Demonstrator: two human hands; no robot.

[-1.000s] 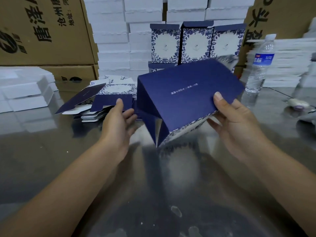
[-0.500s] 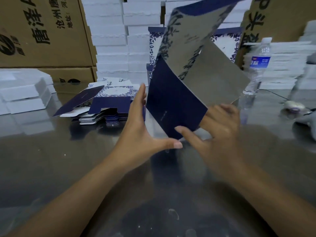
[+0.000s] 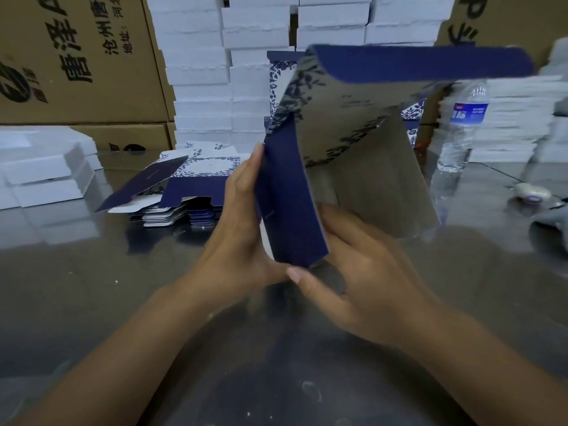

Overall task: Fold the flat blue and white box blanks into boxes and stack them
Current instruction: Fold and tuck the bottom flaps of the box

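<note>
Nearest, both forearms reach in over the glossy grey table (image 3: 92,302). The left hand (image 3: 242,232) stands edge-up with its fingers (image 3: 246,179) straight and together, pressed flat against the outer face of the dark blue side panel of the box blank (image 3: 289,210), which is held off the table between the two hands. The right hand (image 3: 365,272) takes the same panel from the other side. Its thumb (image 3: 299,276) stretches under the panel's lower corner, close to the left palm, and its fingers (image 3: 335,219) curl against the inner face, though blur hides how tightly. Above the right fingers the blank opens into grey inner walls with leaf print showing along their edges, and a blue flap juts out level over the top. Just beyond the left fingertips a stack of flat blanks (image 3: 184,195) lies on the table, one blue flap lifted at its left end. Farther out past the right fingers stands a water bottle (image 3: 464,118), with a small white object (image 3: 528,192) to its right. Behind the held blank, finished boxes (image 3: 278,78) peek out, partly hidden. Stacks of white boxes (image 3: 199,72) rise behind them, and brown cartons (image 3: 76,56) with black lettering sit far beyond the left fingers.
</note>
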